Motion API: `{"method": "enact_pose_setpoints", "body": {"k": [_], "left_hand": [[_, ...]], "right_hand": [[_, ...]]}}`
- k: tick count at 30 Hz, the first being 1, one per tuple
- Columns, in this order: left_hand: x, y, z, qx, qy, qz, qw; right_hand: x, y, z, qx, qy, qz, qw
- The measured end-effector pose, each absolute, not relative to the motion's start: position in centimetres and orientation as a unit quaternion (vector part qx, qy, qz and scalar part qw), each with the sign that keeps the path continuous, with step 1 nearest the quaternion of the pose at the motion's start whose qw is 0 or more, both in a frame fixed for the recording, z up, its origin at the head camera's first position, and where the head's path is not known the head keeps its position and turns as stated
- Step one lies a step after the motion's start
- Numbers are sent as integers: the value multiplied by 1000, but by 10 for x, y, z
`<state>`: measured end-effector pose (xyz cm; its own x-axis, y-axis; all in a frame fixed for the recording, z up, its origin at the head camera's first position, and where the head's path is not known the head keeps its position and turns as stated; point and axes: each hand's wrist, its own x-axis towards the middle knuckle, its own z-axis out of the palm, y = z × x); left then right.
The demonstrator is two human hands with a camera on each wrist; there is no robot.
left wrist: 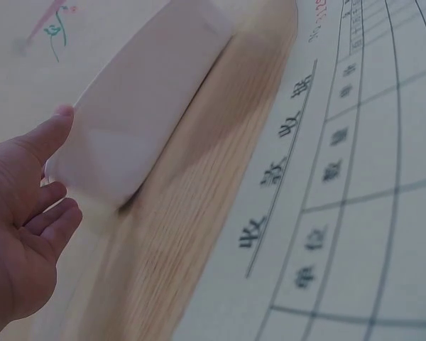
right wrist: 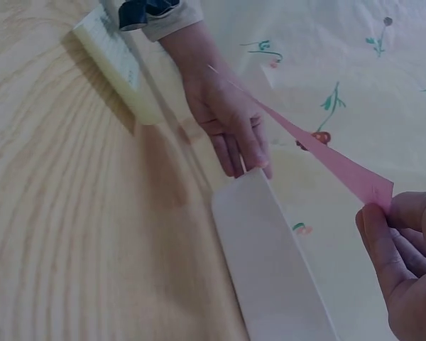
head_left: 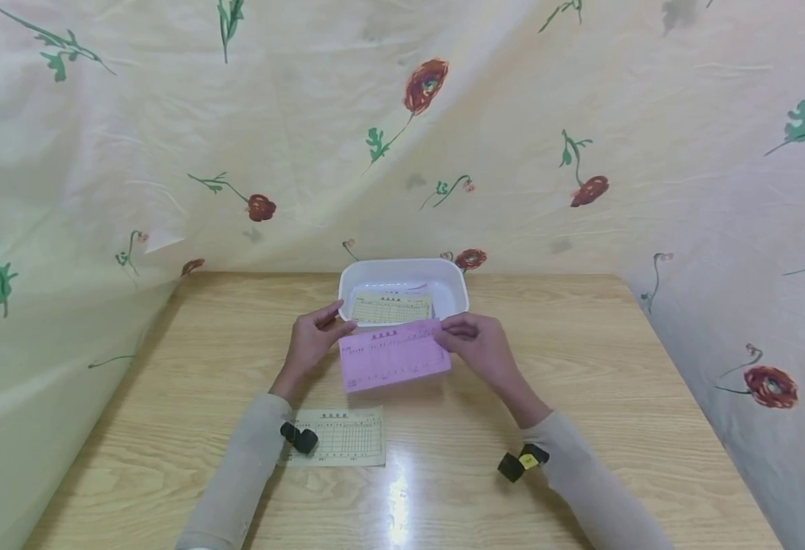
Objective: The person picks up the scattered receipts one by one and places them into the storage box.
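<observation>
My right hand (head_left: 478, 344) pinches a pink printed receipt slip (head_left: 394, 359) by its upper right corner. The slip hangs in front of a white plastic tray (head_left: 452, 294). In the right wrist view the pink slip (right wrist: 326, 156) shows nearly edge-on between thumb and fingers. My left hand (head_left: 311, 340) grips the tray's near left corner, and the left wrist view has its fingertips right at the rim. Inside the tray lies a pale yellow receipt form (head_left: 392, 308) with paper beneath it.
Another pale yellow receipt form (head_left: 347, 439) lies on the wooden table (head_left: 581, 367), partly covered by my left forearm. Its printed characters fill the right side of the left wrist view. A flower-patterned cloth (head_left: 512, 153) hangs behind the tray and at both sides.
</observation>
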<state>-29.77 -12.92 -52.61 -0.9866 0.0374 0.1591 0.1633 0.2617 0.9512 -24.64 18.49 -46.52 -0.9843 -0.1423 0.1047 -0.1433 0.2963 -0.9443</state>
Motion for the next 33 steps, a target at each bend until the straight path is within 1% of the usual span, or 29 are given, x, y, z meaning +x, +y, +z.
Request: {"method": "enact_pose_setpoints", "body": {"k": [7, 16, 27, 33], "left_hand": [[-300, -130, -525, -48, -798, -598, 56], [-302, -131, -526, -54, -798, -598, 55], [-300, -129, -525, -66, -791, -606, 58], [-299, -129, -524, -72, -787, -610, 56]], "right_hand": [[-253, 186, -456, 78, -786, 613, 24], [-263, 188, -446, 70, -787, 612, 45], [-287, 188, -435, 56, -768, 633, 80], [-300, 188, -435, 39, -774, 626, 84]]}}
